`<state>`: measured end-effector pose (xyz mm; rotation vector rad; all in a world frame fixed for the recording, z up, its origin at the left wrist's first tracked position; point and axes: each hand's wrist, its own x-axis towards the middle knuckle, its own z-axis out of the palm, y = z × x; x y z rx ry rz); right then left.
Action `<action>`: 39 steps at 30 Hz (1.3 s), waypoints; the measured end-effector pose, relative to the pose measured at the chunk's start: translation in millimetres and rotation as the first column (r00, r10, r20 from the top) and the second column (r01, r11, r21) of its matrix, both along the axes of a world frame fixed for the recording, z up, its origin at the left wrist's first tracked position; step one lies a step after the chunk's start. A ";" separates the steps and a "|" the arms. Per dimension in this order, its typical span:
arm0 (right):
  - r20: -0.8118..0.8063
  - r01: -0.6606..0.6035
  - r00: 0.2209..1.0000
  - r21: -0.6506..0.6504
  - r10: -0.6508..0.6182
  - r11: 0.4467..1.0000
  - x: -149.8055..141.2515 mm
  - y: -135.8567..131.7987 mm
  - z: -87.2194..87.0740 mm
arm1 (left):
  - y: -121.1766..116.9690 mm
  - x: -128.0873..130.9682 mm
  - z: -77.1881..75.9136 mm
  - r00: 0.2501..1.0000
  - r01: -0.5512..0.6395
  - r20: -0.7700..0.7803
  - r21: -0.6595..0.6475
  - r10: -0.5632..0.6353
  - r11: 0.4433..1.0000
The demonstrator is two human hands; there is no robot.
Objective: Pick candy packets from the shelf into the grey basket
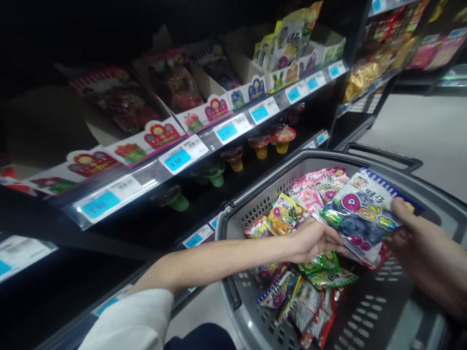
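A white and blue bag of gummy candy [365, 214] with blueberries printed on it is tilted over the shopping basket [228, 272]. My right hand [419, 243] grips its right side, thumb on the front. At the lower left edge, my left hand [315, 240] is closed on the same bag, its fingertips partly hidden. A red-edged packet [383, 257] shows just beneath the blueberry bag. Inside the basket lie several more gummy bags: pink peach ones [310, 197], a yellow pineapple one [286, 214], a green one [321, 265] and a small blue-striped one [280, 289].
To the left runs a dark shelf with price labels [177, 160] and open display boxes [215, 109] of candy bags. Small jelly cups [282, 138] stand on the level below. The basket's handle [386, 155] lies at its far side, beyond which is pale floor [412, 116].
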<state>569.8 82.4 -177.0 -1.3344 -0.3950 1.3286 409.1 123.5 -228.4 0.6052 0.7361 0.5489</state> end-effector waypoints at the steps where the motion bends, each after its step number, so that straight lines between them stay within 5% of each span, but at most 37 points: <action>1: -0.002 0.021 1.000 -0.018 -0.021 1.000 -1.4 -0.2 2.7 | 0.5 -0.1 -1.0 1.000 0.013 -0.004 0.004 -0.013 1.000; 4: 0.002 0.085 0.996 -0.067 -0.085 0.994 -5.3 -0.8 11.1 | 1.8 -1.5 -3.1 1.000 0.004 -0.014 0.062 -0.004 0.998; 7: 0.027 0.141 0.990 -0.100 -0.139 0.985 -5.6 -0.3 12.9 | 5.8 -5.1 -1.5 0.989 -0.123 -0.055 0.196 0.136 0.973; 10: 0.063 0.138 0.989 -0.122 -0.131 0.983 -1.3 1.6 2.9 | 14.0 -10.4 6.8 0.953 -0.262 -0.018 0.451 0.302 0.853; 14: 0.103 -0.036 0.993 -0.152 0.053 0.988 8.2 4.6 -21.1 | 21.7 -15.5 20.4 0.963 -0.172 -0.032 0.690 0.268 0.703; 20: 0.260 -0.361 0.891 -0.096 0.373 0.928 14.1 8.7 -35.5 | 21.7 -20.2 17.0 0.989 0.033 -0.137 0.589 0.060 0.807; 23: 0.395 -0.404 0.829 -0.063 0.395 0.912 11.9 9.3 -31.0 | 24.9 -26.9 22.0 0.974 0.134 -0.227 0.619 0.012 0.774; 25: 0.550 -0.429 0.751 -0.014 0.365 0.903 9.9 9.3 -29.7 | 26.1 -33.7 34.2 0.934 0.247 -0.355 0.729 0.045 0.639; 27: 0.667 -0.506 0.667 0.080 0.331 0.859 7.8 9.4 -31.6 | 24.3 -42.2 52.2 0.829 0.445 -0.544 0.784 0.133 0.433; 29: 0.716 -0.583 0.630 0.180 0.301 0.792 6.0 9.9 -36.2 | 19.7 -51.9 72.7 0.691 0.638 -0.681 0.732 0.243 0.239; 31: 0.722 -0.619 0.624 0.222 0.299 0.753 4.9 10.9 -42.4 | 14.7 -62.8 93.2 0.614 0.733 -0.727 0.670 0.308 0.120; 34: 0.734 -0.667 0.573 0.161 0.364 0.727 4.5 11.9 -50.7 | 13.2 -81.7 124.1 0.651 0.655 -0.640 0.745 0.409 0.123; 37: 0.770 -0.710 0.508 0.120 0.387 0.694 3.8 10.0 -55.3 | 21.2 -100.3 160.2 0.675 0.341 -0.363 0.926 0.642 0.165; 39: 0.784 -0.723 0.488 0.118 0.383 0.680 2.7 7.3 -56.8 | 29.8 -110.5 187.6 0.645 0.097 -0.155 0.988 0.749 0.122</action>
